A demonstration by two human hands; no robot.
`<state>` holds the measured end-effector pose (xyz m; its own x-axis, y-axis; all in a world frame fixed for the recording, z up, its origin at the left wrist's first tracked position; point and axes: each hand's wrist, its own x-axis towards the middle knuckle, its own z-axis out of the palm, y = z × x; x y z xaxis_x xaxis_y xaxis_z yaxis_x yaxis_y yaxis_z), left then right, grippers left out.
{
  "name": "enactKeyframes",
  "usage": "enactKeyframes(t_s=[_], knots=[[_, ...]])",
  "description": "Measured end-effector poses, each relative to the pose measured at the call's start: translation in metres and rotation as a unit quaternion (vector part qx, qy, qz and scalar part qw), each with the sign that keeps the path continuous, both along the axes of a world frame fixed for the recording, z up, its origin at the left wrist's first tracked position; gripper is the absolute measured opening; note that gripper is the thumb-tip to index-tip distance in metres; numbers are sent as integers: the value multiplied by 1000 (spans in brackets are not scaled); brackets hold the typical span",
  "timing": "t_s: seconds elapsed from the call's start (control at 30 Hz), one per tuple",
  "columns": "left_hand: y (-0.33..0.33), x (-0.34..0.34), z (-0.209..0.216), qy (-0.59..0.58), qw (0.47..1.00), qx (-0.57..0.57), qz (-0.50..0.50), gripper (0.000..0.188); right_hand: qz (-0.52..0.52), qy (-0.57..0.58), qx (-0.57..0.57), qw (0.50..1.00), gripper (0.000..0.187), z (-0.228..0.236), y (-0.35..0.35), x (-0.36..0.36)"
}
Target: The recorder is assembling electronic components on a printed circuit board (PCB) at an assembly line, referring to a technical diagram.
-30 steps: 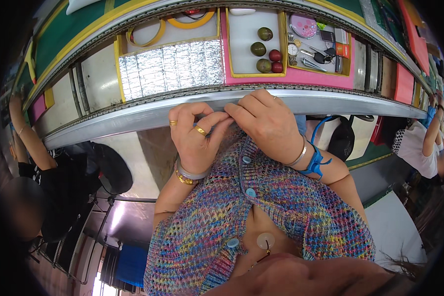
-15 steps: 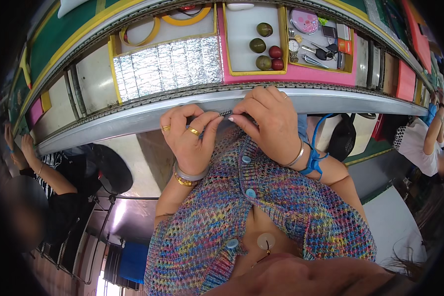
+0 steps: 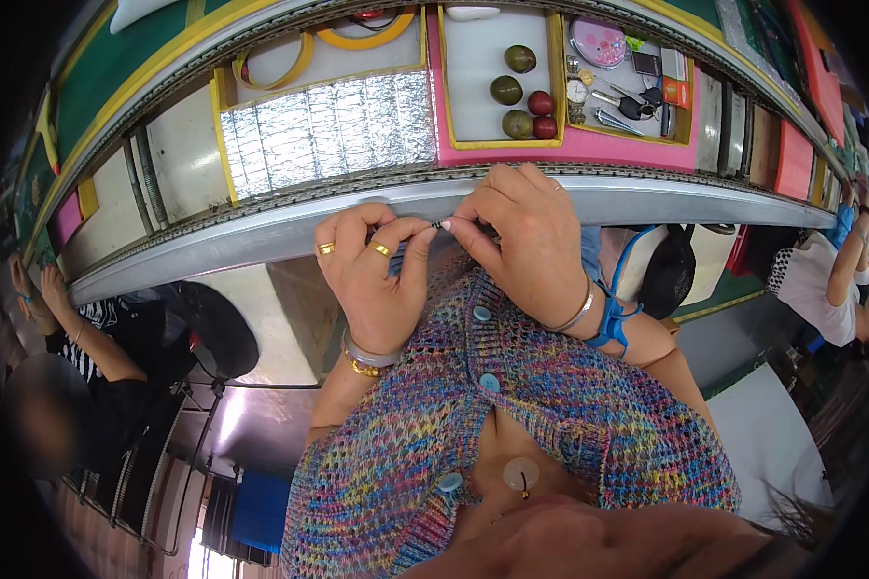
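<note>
Dark small piece [image 3: 436,225]: left hand [image 3: 375,280] pinches 9-o'clock end, right hand [image 3: 531,246] 3-o'clock end; light, level grip advisable.

Head-worn fisheye view, facing down
From overhead we look steeply down, close over the left hand [image 3: 375,280] and right hand [image 3: 531,246], with the multicoloured knit cardigan [image 3: 377,463] nearest us below and the metal rail [image 3: 251,232] bending across above.

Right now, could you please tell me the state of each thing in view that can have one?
Small dark piece, mostly hidden
Left hand's grip, closed on that piece
Right hand's grip, closed on that piece
Fruit tray, uncovered
Pink round case, looks shut
Silver sheet, creased
</note>
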<state>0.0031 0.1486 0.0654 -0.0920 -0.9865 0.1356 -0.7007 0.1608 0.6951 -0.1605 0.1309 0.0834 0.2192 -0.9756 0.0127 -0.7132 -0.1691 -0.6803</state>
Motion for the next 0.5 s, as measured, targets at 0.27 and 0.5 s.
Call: enactKeyframes(t_s=[0.27, 0.5], knots=[[-10, -2, 12, -7, 999, 46, 5, 8, 11, 6, 24, 1000, 15, 1, -7, -1], [-23, 8, 20, 42, 996, 68, -29, 9, 102, -9, -81, 991, 24, 1, -11, -14]])
